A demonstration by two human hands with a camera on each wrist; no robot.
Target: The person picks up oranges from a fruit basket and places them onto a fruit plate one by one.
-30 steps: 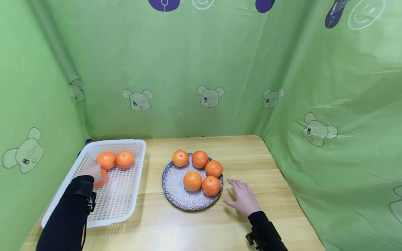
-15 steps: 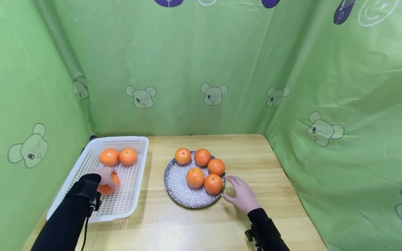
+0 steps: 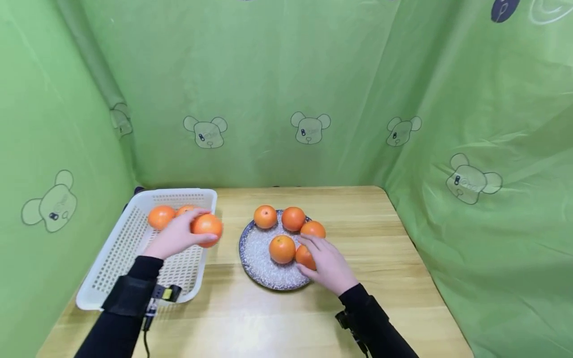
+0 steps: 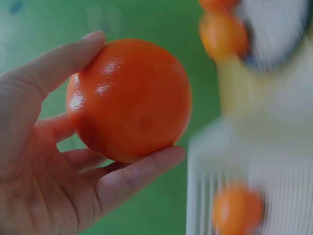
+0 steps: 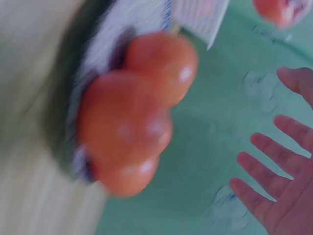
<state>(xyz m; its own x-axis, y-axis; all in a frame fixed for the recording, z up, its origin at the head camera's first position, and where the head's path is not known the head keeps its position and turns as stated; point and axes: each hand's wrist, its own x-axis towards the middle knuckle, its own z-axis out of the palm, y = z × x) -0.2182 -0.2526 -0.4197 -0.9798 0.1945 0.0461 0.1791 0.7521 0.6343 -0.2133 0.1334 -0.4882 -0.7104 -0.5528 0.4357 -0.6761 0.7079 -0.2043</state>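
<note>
My left hand (image 3: 179,236) grips an orange (image 3: 207,229) above the right rim of the white plastic basket (image 3: 114,273). In the left wrist view, thumb and fingers curl round that orange (image 4: 129,100). Two more oranges lie at the back of the basket; one (image 3: 161,217) shows whole, the other (image 3: 185,209) is partly behind my hand. Several oranges (image 3: 282,249) sit on the speckled, blue-rimmed plate (image 3: 259,266). My right hand (image 3: 329,263) overlaps the plate's right side, its fingers apart (image 5: 288,171) and holding nothing, partly covering an orange (image 3: 305,256).
The wooden table (image 3: 250,318) extends round the plate and basket. Green cloth walls (image 3: 250,89) with printed bear heads close in the back and both sides. A cable (image 3: 145,343) hangs from the device on the left wrist.
My left hand has lifted the orange from the basket floor and carried it right, up to the basket's rim. My right hand has moved left, from beside the plate to over its edge.
</note>
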